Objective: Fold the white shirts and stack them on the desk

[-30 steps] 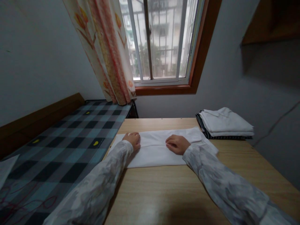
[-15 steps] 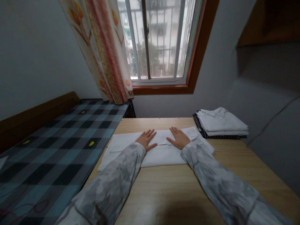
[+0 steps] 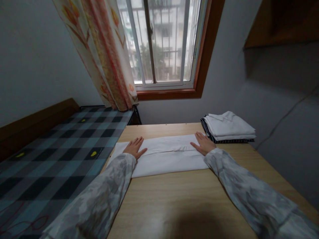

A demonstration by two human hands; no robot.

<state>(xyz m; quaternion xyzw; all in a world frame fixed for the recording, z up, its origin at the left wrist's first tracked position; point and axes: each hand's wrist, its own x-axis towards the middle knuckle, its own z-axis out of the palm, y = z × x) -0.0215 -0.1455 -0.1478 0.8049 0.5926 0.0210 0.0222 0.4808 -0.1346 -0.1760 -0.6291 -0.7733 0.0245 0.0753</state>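
Observation:
A white garment [image 3: 166, 159], folded into a long strip, lies flat across the wooden table [image 3: 174, 196]. A seam or overlapping edge runs lengthwise along its middle. My left hand [image 3: 135, 147] rests palm down on the garment's left part, fingers spread. On its right end lies my right hand [image 3: 203, 144], also flat with the fingers apart. Neither hand grips the cloth. The right hand and sleeve cover part of the garment's right end, and the left sleeve hides some of its left side.
A stack of folded white clothes [image 3: 229, 126] with dark striped cloth beneath stands at the table's back right. To the left is a bed with a checked cover [image 3: 74, 159]. Behind are a floral curtain [image 3: 107, 66] and a window [image 3: 164, 49]. A wooden cabinet [image 3: 281, 26] hangs upper right.
My hands have slid apart over the garment, the left toward its left side and the right toward its right end. The view has shifted slightly to the right.

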